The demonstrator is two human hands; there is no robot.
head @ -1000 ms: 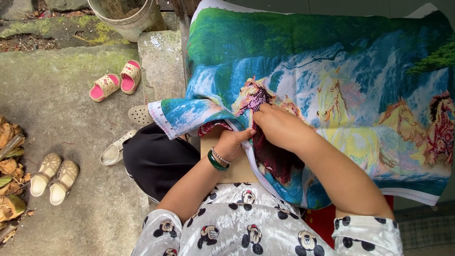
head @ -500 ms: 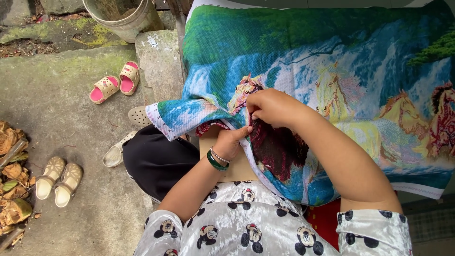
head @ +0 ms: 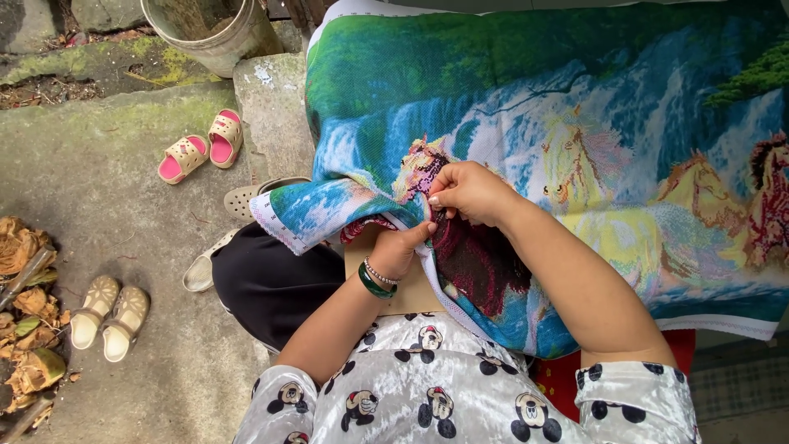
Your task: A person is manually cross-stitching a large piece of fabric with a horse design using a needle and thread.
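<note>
Embroidered cloth (head: 575,123) between pinching hands

A large cross-stitch cloth (head: 575,148) showing a blue waterfall, green trees and pale and reddish horses lies spread across the lap, its near left edge folded back to show the dark-red stitched underside.

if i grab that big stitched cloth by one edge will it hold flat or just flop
Probably flop: the cloth drapes over the lap and curls at its near corner, so it looks soft. The left hand under the fold and the right hand on top pinch it into creases easily. Being so large and densely stitched, it may feel fairly heavy and drag rather than slide.
</note>
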